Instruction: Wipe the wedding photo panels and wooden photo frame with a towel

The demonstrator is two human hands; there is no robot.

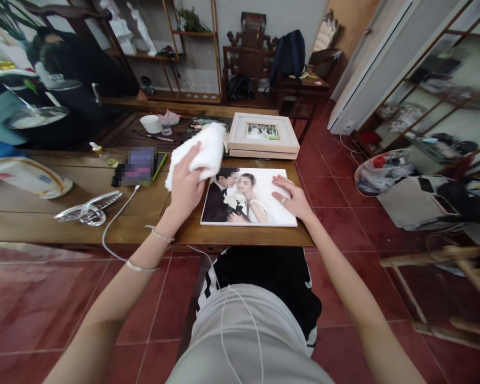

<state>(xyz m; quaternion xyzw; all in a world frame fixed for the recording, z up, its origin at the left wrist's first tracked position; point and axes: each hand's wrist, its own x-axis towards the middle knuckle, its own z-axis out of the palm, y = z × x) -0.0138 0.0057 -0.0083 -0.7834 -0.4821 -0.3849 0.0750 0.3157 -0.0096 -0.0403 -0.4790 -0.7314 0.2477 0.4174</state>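
Observation:
A white fluffy cloth point(203, 152) is gripped in my left hand point(186, 178), raised just above the left edge of a photo panel point(260, 205). The panel lies flat at the table's front edge and shows a couple with a white bouquet. My right hand point(290, 196) rests on the panel's white right side with fingers spread, a ring on one finger. Behind the panel, a pale wooden picture frame point(240, 144) with a small photo in it lies on top of another frame-like piece.
Left on the wooden table point(144, 213) are a silver hair claw clip point(90, 209), a phone point(140, 166) on a white cable, a dropper bottle point(104, 154) and a white cup point(151, 124). A white packet point(28, 173) lies farther left. A plastic bag point(384, 170) sits on the floor at right.

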